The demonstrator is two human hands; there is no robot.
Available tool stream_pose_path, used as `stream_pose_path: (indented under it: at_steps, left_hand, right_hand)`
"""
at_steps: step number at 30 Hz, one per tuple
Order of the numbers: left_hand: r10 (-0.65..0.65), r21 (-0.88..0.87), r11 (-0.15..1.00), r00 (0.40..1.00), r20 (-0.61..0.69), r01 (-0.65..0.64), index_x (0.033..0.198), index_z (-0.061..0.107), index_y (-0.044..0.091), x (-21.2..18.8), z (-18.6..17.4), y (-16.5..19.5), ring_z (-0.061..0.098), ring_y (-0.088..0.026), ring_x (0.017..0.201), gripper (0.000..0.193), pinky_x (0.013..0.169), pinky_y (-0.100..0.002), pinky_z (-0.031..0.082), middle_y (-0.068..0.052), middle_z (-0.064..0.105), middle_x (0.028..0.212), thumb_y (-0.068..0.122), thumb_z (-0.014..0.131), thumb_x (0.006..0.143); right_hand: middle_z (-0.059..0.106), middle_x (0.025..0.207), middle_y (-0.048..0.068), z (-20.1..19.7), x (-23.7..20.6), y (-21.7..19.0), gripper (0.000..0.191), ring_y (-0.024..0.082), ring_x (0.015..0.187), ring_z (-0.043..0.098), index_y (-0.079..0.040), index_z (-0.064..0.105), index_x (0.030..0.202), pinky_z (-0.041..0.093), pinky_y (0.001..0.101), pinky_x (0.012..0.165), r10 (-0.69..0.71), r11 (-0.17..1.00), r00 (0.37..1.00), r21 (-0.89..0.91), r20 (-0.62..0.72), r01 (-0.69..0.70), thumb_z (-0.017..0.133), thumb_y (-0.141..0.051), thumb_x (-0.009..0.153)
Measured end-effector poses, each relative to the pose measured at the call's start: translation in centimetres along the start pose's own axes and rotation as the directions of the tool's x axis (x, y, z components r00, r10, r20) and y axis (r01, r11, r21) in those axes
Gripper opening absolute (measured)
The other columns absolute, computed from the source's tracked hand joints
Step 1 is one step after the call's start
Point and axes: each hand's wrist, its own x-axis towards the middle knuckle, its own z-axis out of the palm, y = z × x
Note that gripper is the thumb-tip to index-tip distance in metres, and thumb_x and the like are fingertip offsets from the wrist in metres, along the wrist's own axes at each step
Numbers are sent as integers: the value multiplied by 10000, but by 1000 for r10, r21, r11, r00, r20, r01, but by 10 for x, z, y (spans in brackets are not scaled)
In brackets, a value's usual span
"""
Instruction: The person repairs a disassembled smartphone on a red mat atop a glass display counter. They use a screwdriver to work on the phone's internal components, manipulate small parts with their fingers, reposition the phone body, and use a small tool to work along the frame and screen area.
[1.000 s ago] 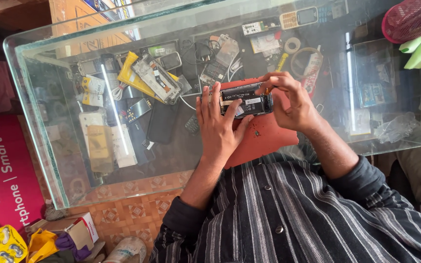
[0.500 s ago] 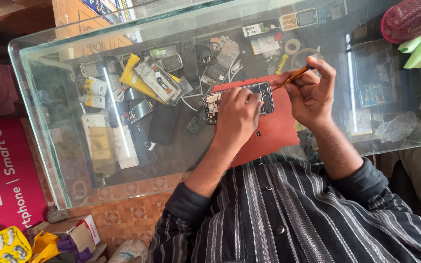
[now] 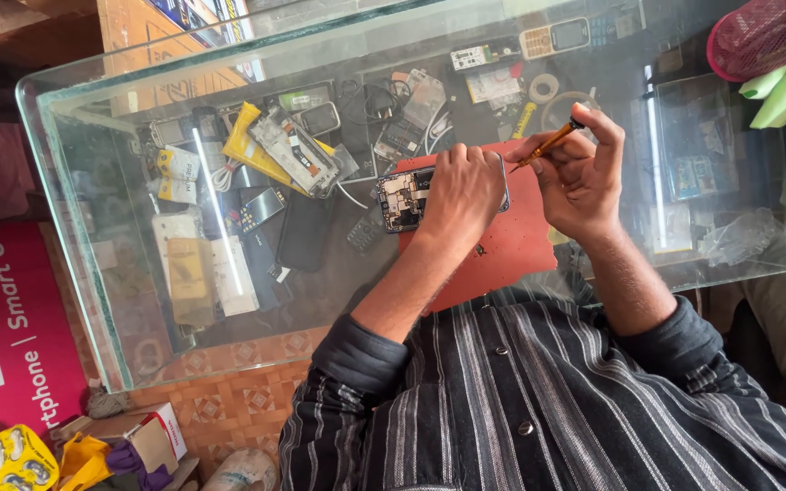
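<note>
An opened phone [image 3: 402, 197] with its circuit board showing lies on a red mat [image 3: 511, 245] on top of a glass display case [image 3: 93, 273]. My left hand [image 3: 461, 195] lies flat over the phone and holds it down; only its left end shows. My right hand [image 3: 579, 177] grips a small orange-handled screwdriver [image 3: 548, 144], its tip pointing down toward the right end of the phone.
Inside the case lie many phones, yellow packets, cables, tape rolls and spare parts [image 3: 293, 150]. A pink mesh basket [image 3: 761, 36] stands at the far right corner. A red poster [image 3: 6, 336] and small boxes [image 3: 138, 436] sit on the floor at left.
The phone went from being held up in both hands to lying on the red mat. My left hand now presses it down and my right hand holds the screwdriver over it.
</note>
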Motion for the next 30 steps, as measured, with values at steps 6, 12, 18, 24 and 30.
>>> stream_pose_path:
  at_steps: [6,12,18,24,30]
  left_hand:
    - [-61,-409,909,947,-314,-78,866,568,-17,-28,-8,-12,645,-326,896,168,794,-425,557,-180,632,884,78,687,795]
    - [-137,-652,755,955,-263,-72,988,566,24,-80,-33,3,658,-283,840,220,732,-404,564,-96,638,862,-41,707,831]
    - [-111,-615,780,943,-315,-113,1025,556,27,-97,-38,8,645,-249,811,264,716,-368,557,-81,624,850,-60,747,864]
    - [-131,-609,786,936,-327,-103,1032,550,19,-100,-34,5,645,-248,805,289,709,-360,550,-85,637,868,-86,744,845]
    - [-113,-624,772,939,-325,-124,1058,545,21,-99,-31,6,646,-251,823,301,733,-363,553,-80,640,873,-77,751,862]
  right_hand:
    - [602,1262,239,11,3,1,723,301,1200,707,-146,127,1577,645,416,1026,-48,993,998,-111,-32,45,502,211,1072]
    - [614,1261,217,22,0,16,679,280,1135,724,-146,180,1496,655,370,929,-87,981,996,-174,-26,82,593,166,1057]
    - [608,1266,229,22,-3,26,660,295,1137,714,-160,196,1484,648,377,930,-118,977,993,-179,8,117,578,166,1057]
    - [611,1265,243,20,-3,27,653,303,1133,712,-163,205,1477,648,390,937,-127,974,992,-190,5,126,575,171,1056]
    - [615,1246,254,25,5,20,627,326,1146,721,-143,199,1466,659,402,944,-197,962,979,-181,52,203,536,186,1052]
